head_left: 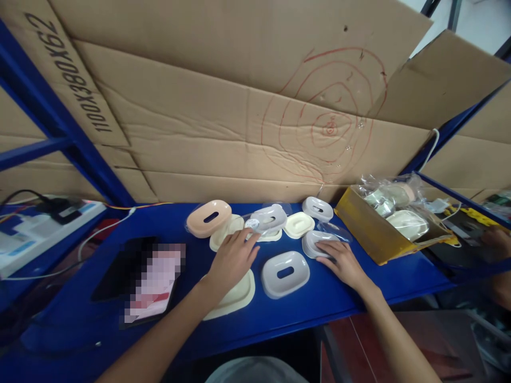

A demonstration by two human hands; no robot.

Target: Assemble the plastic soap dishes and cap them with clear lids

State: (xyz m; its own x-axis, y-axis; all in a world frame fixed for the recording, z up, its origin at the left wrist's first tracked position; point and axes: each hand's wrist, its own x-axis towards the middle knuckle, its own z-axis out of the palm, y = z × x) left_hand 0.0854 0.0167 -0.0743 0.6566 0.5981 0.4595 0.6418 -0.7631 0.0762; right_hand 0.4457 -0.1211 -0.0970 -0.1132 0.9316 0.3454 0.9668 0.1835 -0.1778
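Observation:
My left hand (235,258) reaches over a cream oval tray (239,298), fingers stretched and thumb apart. Its fingertips are at the near edge of a grey soap dish (271,217) with clear film about it; contact is hard to tell. My right hand (341,260) has its fingers over the rim of another grey soap dish (308,244), thumb on the near side. Between the hands lies a grey slotted soap dish (268,276). Behind are a peach soap dish (199,219), a small cream tray (299,225) and a further grey dish (325,211).
A yellow-edged open carton (359,234) holds plastic-wrapped dishes at the right. On the left are a phone (155,284) with a blurred screen and a white power strip (85,218) with cables. Cardboard (191,106) walls the back; another person's hand (499,242) shows far right.

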